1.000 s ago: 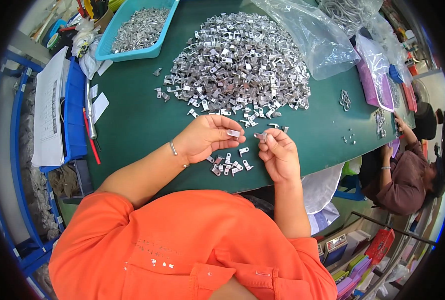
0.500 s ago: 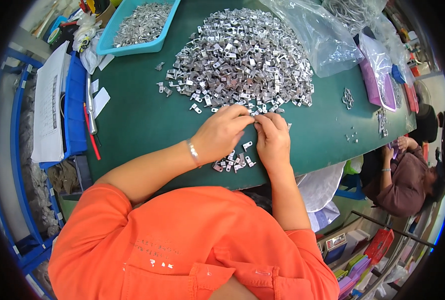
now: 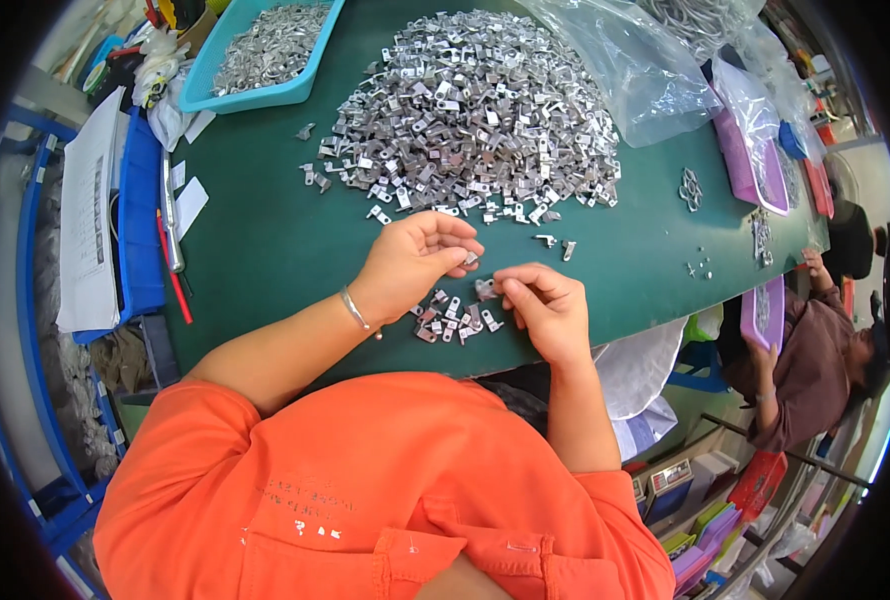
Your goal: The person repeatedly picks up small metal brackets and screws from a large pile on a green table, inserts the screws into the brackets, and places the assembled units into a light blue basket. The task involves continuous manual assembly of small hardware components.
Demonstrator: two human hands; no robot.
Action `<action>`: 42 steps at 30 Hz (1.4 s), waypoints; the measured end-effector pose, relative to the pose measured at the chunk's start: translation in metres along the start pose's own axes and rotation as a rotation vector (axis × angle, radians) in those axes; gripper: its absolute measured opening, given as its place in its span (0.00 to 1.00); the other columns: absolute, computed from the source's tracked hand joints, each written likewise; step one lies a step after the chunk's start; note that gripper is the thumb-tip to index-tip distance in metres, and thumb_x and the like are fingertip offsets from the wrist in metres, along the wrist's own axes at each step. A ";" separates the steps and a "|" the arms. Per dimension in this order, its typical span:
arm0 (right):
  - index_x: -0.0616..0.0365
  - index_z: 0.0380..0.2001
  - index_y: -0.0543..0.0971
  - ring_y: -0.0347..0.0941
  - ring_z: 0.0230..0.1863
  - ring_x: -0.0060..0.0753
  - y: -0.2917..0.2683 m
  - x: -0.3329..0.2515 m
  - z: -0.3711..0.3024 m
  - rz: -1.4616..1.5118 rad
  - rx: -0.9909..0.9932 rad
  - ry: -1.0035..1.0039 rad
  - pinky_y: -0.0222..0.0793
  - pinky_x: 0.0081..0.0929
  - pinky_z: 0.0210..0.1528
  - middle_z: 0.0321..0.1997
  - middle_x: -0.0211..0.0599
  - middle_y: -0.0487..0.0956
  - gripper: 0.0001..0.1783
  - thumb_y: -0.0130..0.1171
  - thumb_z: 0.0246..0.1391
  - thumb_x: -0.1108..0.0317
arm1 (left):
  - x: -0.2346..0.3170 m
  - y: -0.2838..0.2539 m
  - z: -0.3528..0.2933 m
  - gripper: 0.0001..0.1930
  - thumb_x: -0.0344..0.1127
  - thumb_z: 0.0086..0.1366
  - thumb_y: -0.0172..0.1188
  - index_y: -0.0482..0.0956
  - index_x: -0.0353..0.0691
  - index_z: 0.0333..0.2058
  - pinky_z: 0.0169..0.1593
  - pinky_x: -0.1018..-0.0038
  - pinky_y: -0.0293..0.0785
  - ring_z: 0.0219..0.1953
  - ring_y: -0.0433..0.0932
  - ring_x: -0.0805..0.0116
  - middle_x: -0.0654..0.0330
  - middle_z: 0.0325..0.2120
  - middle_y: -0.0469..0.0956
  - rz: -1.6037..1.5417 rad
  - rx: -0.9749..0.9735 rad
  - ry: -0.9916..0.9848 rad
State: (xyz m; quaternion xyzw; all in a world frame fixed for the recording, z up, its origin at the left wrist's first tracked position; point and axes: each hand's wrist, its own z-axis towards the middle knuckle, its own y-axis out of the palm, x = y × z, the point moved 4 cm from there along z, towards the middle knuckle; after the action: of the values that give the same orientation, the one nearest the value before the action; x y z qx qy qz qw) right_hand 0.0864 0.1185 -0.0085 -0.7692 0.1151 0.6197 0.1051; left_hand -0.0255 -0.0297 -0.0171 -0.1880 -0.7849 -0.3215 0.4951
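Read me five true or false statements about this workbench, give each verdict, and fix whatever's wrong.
1. The left hand holds a small metal bracket at its fingertips. True.
2. The turquoise basket contains metal pieces. True.
3. The big pile of brackets sits inside the turquoise basket. False: it lies on the green tabletop.
4. The right hand is up at the far side of the big pile of brackets. False: it is on the near side, next to a small cluster of brackets.
5. A clear plastic bag lies to the right of the big pile of brackets. True.
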 end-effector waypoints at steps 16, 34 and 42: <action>0.65 0.35 0.80 0.72 0.29 0.14 -0.001 -0.003 0.011 0.123 0.102 0.014 0.68 0.13 0.29 0.32 0.31 0.81 0.04 0.58 0.57 0.77 | 0.006 -0.002 -0.025 0.10 0.18 0.62 0.55 0.73 0.31 0.43 0.41 0.76 0.78 0.39 0.81 0.67 0.51 0.38 0.80 0.075 -0.159 0.083; 0.59 0.30 0.80 0.74 0.31 0.44 0.013 -0.021 0.020 -0.881 0.250 -0.606 0.71 0.37 0.34 0.28 0.38 0.78 0.08 0.66 0.43 0.74 | 0.030 0.007 0.020 0.10 0.30 0.48 0.68 0.74 0.39 0.26 0.37 0.65 0.71 0.34 0.73 0.57 0.58 0.30 0.70 1.343 0.174 0.782; 0.60 0.23 0.81 0.75 0.25 0.41 -0.003 -0.021 0.007 -0.763 0.284 -0.456 0.72 0.33 0.29 0.23 0.38 0.78 0.07 0.70 0.40 0.71 | 0.029 0.019 0.016 0.12 0.29 0.49 0.67 0.78 0.40 0.34 0.37 0.66 0.69 0.34 0.72 0.59 0.61 0.32 0.72 1.282 0.029 0.864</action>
State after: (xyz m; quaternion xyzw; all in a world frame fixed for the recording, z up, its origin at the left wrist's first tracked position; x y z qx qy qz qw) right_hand 0.0768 0.1239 0.0103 -0.5786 -0.1183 0.6682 0.4523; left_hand -0.0368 -0.0054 0.0107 -0.4571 -0.2640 -0.0064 0.8493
